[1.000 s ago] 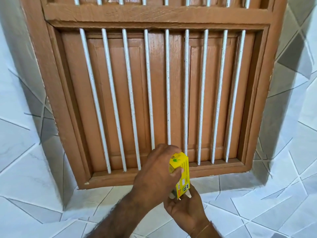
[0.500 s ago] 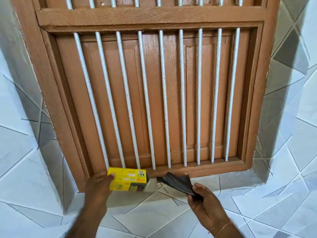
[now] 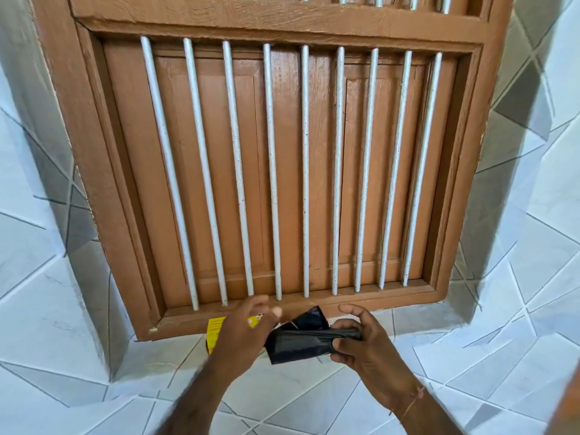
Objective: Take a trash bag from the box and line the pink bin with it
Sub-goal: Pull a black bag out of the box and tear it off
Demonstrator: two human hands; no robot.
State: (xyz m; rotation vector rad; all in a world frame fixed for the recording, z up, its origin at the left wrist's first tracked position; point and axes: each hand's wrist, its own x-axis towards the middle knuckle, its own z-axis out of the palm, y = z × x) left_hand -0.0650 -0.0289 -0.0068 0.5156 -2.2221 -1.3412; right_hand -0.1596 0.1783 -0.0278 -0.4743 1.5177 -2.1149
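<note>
- Below the wooden window frame (image 3: 282, 18), low in the head view, a folded black trash bag (image 3: 306, 339) sits between the two hands, in front of the tiled wall (image 3: 518, 309).
- Its right end is pinched in the right hand (image 3: 365, 343); its left end reaches to just beside the left hand (image 3: 243, 334), and whether it touches that hand cannot be told.
- The yellow box (image 3: 215, 332) lies behind the left hand, at the bottom edge of the frame; only its left end and a thin strip near the fingers show past the hand.
- The right hand is closed on the bag, thumb and curled fingers gripping the bunched plastic, with the index finger lifted above it.
- A thin thread bracelet (image 3: 411, 403) circles the right wrist.
- The left hand is spread loosely, fingers apart and slightly motion-blurred; it covers most of the box, and whether it grips the box or only hovers in front of it cannot be told.
- White metal bars (image 3: 273, 171) run upright across the closed brown shutters inside the frame.
- The box carries dark printed lines on its yellow face, too small and blurred to read; no brand can be made out.
</note>
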